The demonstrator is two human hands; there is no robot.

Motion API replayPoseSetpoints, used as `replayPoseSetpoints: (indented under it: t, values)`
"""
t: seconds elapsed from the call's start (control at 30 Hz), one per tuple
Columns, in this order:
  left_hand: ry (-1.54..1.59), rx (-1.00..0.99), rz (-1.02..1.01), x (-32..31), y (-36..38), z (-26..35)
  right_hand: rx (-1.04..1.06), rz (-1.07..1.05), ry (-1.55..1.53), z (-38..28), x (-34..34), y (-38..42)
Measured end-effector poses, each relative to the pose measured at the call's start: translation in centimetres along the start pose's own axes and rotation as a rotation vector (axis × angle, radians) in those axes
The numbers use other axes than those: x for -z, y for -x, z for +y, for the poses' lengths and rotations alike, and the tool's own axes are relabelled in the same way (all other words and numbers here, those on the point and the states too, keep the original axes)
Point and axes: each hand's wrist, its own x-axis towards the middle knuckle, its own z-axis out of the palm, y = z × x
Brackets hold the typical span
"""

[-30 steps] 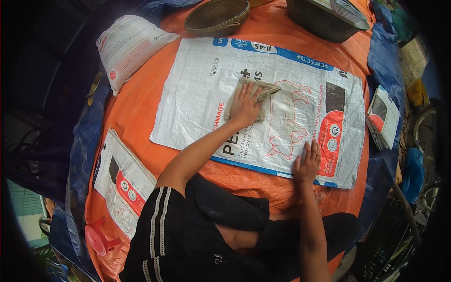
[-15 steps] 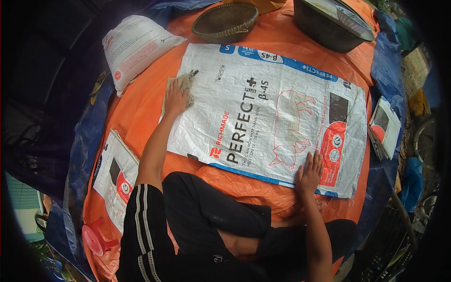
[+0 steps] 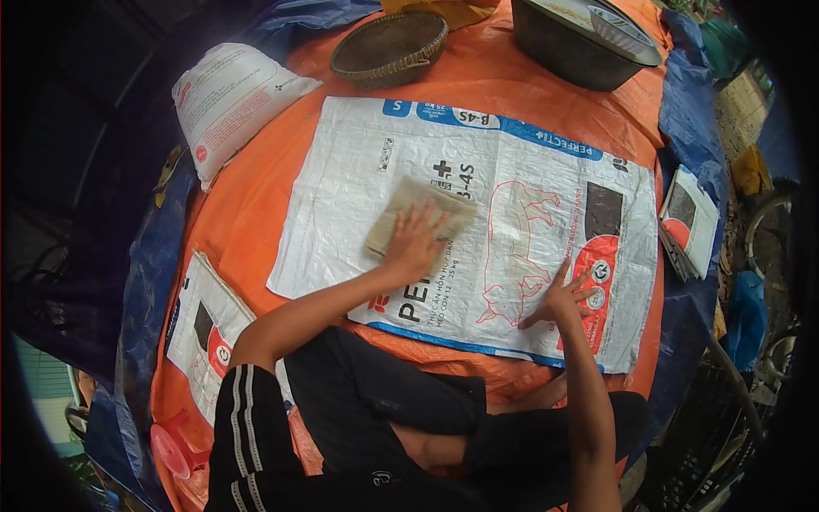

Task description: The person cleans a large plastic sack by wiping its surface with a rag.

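Observation:
A flattened white feed sack (image 3: pixel 337 200) with blue edges, black lettering and a red pig outline lies spread in front of my crossed legs. My left hand (image 3: pixel 415 243) presses a folded beige cloth (image 3: pixel 458 207) down onto the sack, over the big lettering, with fingers spread over it; the cloth is slightly blurred. On the right part of the sack, beside the pig's head, rests my right hand (image 3: pixel 565 300). Its fingers are stretched apart and nothing is in them.
An orange tarp (image 3: pixel 256 200) lies beneath everything. Around the sack are a stuffed white sack (image 3: pixel 235 107), a woven basket (image 3: pixel 388 51), a dark tub (image 3: pixel 576 51), folded sacks at left (image 3: pixel 200 328) and right (image 3: pixel 693 218), and a pink plastic stool (image 3: pixel 173 450).
My left hand has slid the cloth from the sack's left edge to its middle lettering. My right hand has shifted slightly and its fingers have spread wider. The view has tilted a little.

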Motion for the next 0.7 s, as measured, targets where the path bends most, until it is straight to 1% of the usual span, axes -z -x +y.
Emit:
replayPoseSetpoints:
  t: [0.07,0.17,0.27,0.33,0.37,0.43,0.47,0.53,0.6,0.7]
  values:
    - [0.067,-0.148,0.042,-2.8,-1.4,4.7,-0.123,-0.07,0.065,-1.0,0.5,-0.7]
    - [0.126,-0.167,0.049,-5.3,-3.7,10.6,-0.138,-0.061,0.088,-1.2,0.0,-1.2]
    - [0.135,-0.202,0.117,-7.1,-7.0,12.7,-0.117,-0.042,0.078,-0.9,-0.3,-1.3]
    - [0.121,-0.182,0.194,-7.6,-8.6,12.2,-0.14,-0.037,0.104,-1.2,-0.3,-1.4]
    - [0.122,-0.177,0.195,-7.5,-9.0,11.6,-0.147,-0.044,0.109,-1.2,-0.3,-1.5]
    - [0.103,-0.074,0.258,-7.2,-10.0,10.5,-0.152,-0.051,0.117,-1.3,-0.2,-1.5]
    - [0.103,-0.068,0.262,-6.8,-10.4,9.7,-0.157,-0.063,0.12,-1.3,0.0,-1.5]
    - [0.111,0.027,0.273,-5.4,-10.5,7.4,-0.154,-0.073,0.13,-1.3,0.0,-1.5]
    - [0.105,0.066,0.279,-4.1,-10.4,4.3,-0.161,-0.079,0.125,-1.2,-0.1,-1.6]
    - [-0.003,0.162,0.288,-2.0,-9.5,-1.3,-0.152,-0.069,0.119,-1.3,-0.2,-1.5]
